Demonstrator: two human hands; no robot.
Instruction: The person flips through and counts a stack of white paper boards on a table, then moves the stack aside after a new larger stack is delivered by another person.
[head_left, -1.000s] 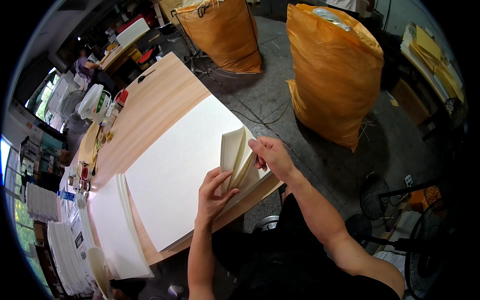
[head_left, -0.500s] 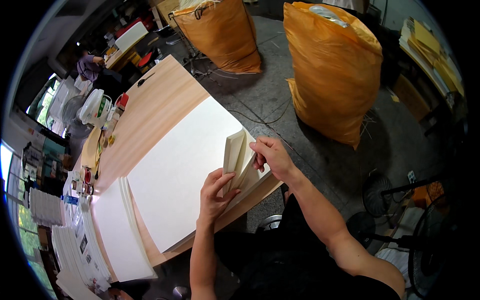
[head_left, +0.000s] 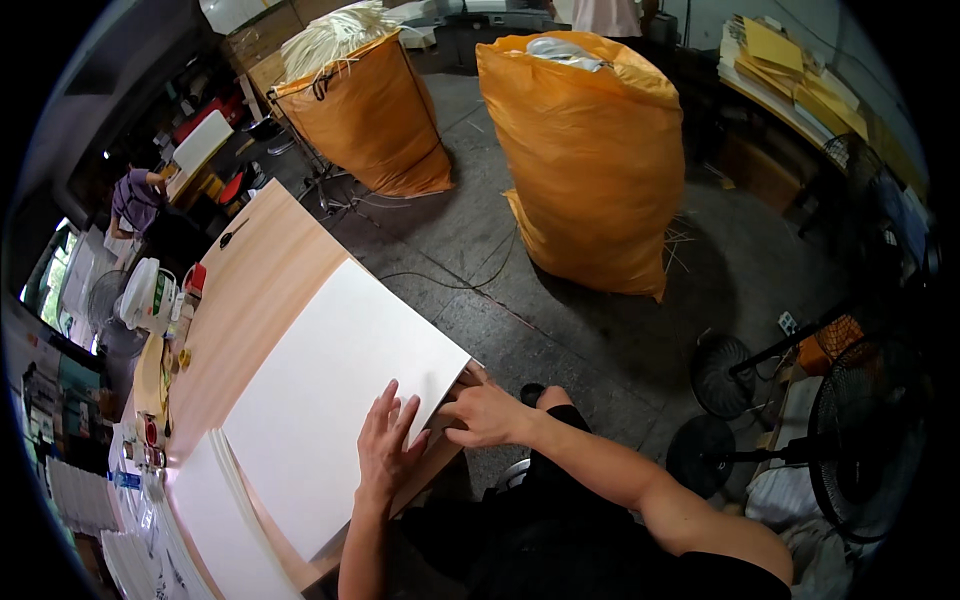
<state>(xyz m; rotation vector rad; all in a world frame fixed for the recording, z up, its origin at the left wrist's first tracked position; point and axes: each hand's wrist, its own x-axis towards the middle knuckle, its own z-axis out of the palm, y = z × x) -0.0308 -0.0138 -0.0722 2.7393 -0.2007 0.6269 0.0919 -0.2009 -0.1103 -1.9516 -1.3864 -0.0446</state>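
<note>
Standing beyond table (head_left: 260, 265): orange sacks (head_left: 590, 180); paper stack (head_left: 215, 515) beside white sheet (head_left: 315, 410).

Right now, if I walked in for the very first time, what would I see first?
Probably the big orange bag standing on the floor at the top middle, with another orange sack to its left, pale strips poking from its top. Next might come the large white sheet on the wooden table, with the left hand spread over it and the right hand at its edge.
</note>
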